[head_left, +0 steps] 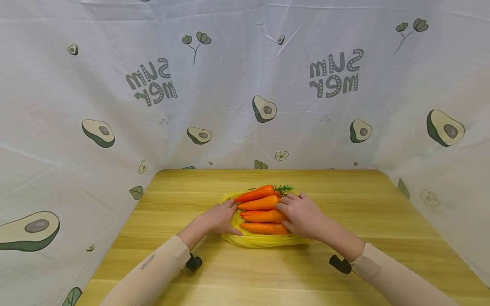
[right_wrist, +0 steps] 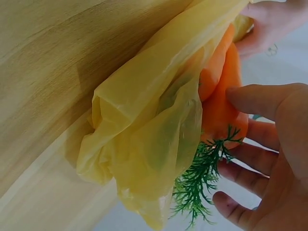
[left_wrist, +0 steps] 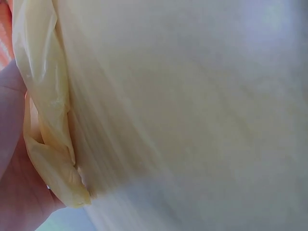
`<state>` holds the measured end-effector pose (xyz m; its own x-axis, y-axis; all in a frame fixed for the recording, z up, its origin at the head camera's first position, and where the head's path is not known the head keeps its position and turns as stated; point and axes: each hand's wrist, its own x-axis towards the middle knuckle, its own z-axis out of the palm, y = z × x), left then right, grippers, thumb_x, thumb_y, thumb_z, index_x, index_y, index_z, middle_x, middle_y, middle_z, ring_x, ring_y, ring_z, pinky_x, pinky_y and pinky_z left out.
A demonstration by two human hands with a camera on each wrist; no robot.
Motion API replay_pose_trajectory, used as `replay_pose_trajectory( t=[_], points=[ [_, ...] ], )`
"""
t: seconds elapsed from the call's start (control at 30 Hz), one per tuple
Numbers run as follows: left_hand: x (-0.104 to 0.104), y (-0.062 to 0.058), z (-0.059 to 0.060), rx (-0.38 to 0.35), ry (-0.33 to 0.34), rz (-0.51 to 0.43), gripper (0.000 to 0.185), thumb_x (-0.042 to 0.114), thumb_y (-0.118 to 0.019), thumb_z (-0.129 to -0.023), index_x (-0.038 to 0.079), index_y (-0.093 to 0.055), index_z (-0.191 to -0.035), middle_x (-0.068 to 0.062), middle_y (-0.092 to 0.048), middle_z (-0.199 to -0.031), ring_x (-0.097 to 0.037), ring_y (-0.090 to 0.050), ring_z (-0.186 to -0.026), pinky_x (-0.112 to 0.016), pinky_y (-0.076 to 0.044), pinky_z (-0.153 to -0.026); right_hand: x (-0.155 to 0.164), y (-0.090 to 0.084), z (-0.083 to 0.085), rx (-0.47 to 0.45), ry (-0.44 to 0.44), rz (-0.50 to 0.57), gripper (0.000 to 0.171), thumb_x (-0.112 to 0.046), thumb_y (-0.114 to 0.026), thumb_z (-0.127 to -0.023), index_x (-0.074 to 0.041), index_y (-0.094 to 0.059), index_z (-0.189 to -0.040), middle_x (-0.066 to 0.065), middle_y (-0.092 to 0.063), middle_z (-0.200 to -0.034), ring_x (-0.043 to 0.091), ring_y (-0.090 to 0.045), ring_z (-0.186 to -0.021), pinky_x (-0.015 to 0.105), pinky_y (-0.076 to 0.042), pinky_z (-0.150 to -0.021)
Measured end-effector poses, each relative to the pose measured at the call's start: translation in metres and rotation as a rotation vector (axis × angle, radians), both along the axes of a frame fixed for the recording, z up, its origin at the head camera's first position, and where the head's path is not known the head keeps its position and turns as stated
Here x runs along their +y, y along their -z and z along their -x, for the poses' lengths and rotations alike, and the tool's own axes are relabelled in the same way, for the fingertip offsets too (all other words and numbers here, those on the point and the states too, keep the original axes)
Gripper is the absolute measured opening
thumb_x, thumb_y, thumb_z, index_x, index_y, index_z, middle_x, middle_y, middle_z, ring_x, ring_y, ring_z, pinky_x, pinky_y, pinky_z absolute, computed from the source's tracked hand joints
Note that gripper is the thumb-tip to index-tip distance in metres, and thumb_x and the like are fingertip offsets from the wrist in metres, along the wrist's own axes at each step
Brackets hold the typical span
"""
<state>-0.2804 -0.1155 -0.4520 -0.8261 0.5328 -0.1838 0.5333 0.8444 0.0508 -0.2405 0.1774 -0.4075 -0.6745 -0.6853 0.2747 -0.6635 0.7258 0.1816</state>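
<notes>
Several orange carrots (head_left: 266, 228) lie side by side on a spread yellow plastic bag (head_left: 260, 242). Green leafy tops (head_left: 283, 190) show at the far right of the pile. My left hand (head_left: 222, 216) rests at the bag's left edge, fingers by the carrot tips and thumb stretched toward the front. Part of the yellow bag (left_wrist: 45, 82) drapes beside that hand in the left wrist view. My right hand (head_left: 302, 214) touches the carrots' thick ends. In the right wrist view, its thumb lies against a carrot (right_wrist: 224, 108), its fingers spread beyond, near the greens (right_wrist: 197, 190).
A wooden table (head_left: 180, 191) carries the bag. White cloth (head_left: 229, 76) printed with avocados hangs behind it and along both sides. Dark wrist camera mounts (head_left: 340, 264) sit under both forearms.
</notes>
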Motion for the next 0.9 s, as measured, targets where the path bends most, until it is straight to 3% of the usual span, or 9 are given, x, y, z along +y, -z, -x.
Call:
replay_pose_trajectory(
  t=[0.17,0.43,0.9],
  points=[
    [-0.003,-0.006,-0.001,-0.026,-0.021,-0.035,0.109,0.077,-0.063,-0.081,0.0,-0.039,-0.154,-0.02,-0.023,-0.165,-0.036,-0.026,-0.152,-0.052,-0.033,-0.118,-0.002,0.0,0.0,-0.002,0.002,0.007,0.037,-0.028,-0.077,-0.085,-0.012,-0.072,-0.117,0.005,-0.071,-0.117,0.027,-0.062,-0.11,0.049,-0.051,-0.083],
    [-0.008,-0.015,-0.001,0.001,-0.038,-0.059,0.106,0.076,-0.064,-0.081,-0.003,-0.045,-0.149,-0.022,-0.031,-0.161,-0.039,-0.049,-0.138,-0.049,-0.04,-0.114,-0.004,-0.001,0.002,0.007,-0.036,0.058,0.039,-0.028,-0.08,-0.084,-0.01,-0.072,-0.118,0.003,-0.071,-0.115,0.025,-0.062,-0.106,0.044,-0.05,-0.08],
    [-0.011,-0.018,-0.006,0.034,-0.03,-0.096,0.095,0.069,-0.065,-0.086,-0.004,-0.05,-0.145,-0.023,-0.04,-0.157,-0.038,-0.049,-0.138,-0.049,-0.04,-0.114,-0.002,-0.001,0.001,-0.021,-0.041,0.132,0.039,-0.027,-0.081,-0.084,-0.011,-0.073,-0.118,0.004,-0.07,-0.117,0.025,-0.061,-0.106,0.042,-0.047,-0.079]
  ],
)
